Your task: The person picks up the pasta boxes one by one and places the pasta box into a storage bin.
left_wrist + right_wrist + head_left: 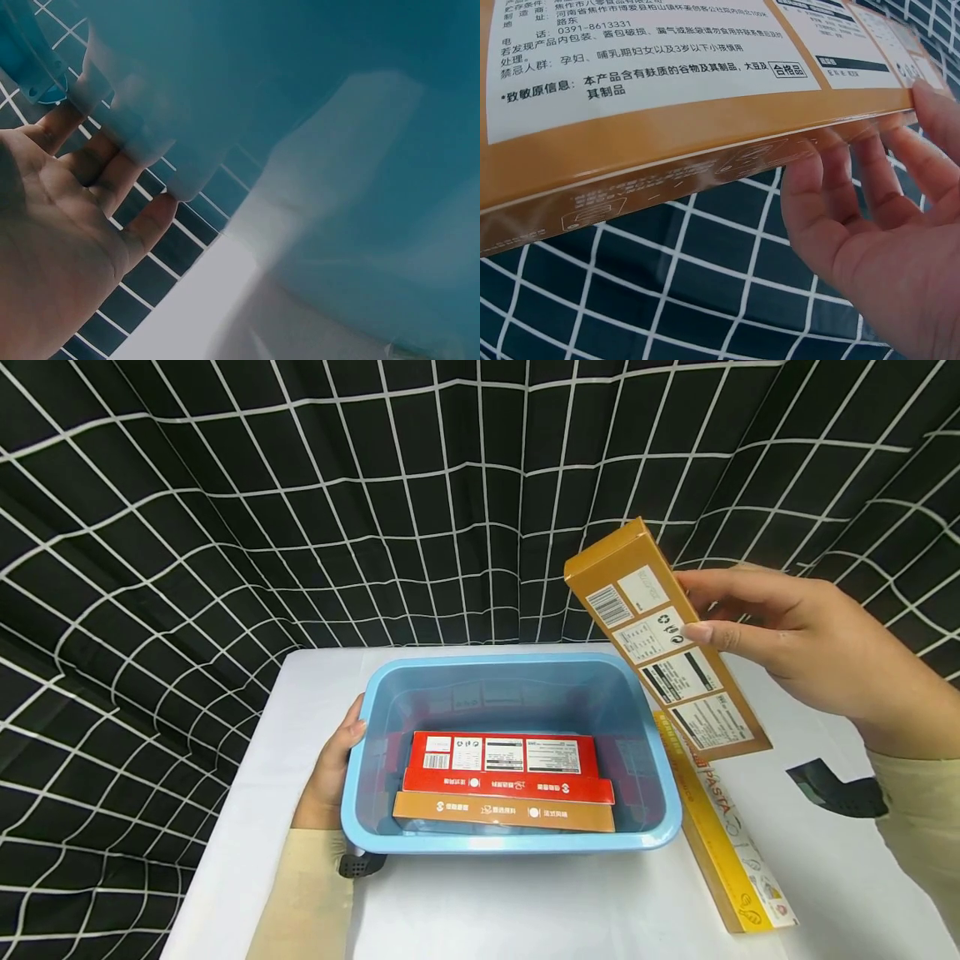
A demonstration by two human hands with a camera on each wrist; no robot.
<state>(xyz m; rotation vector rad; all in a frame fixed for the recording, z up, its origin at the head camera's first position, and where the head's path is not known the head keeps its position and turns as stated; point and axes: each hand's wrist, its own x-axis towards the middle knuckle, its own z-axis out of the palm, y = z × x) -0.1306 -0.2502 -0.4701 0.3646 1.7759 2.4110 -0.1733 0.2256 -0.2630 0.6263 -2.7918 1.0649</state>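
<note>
A: Status of the hands?
B: Right hand (795,635): brown box (667,647) gripped by its long edge, thumb pressed on the printed face, other fingers partly hidden by the box. Left hand (333,768): fingers loosely extended, laid against the rim of the blue bin (510,843).
A: Box pose?
B: Held tilted, clear of the counter (540,910). Upper end pointed away to the left of the right hand, lower end angled back toward the wearer. Barcode and white label panels are turned to the head camera.
A: Bin position?
B: Set on the counter between the hands, just right of the left one. A red box (510,764) and a second brown box (502,810) are laid side by side in it, the brown one nearer the wearer.
A: Near the right hand?
B: A yellow pasta box (723,835), laid on the counter lower and to the left of that hand, just beside the bin. Partly covered by the held box in the head view.
</note>
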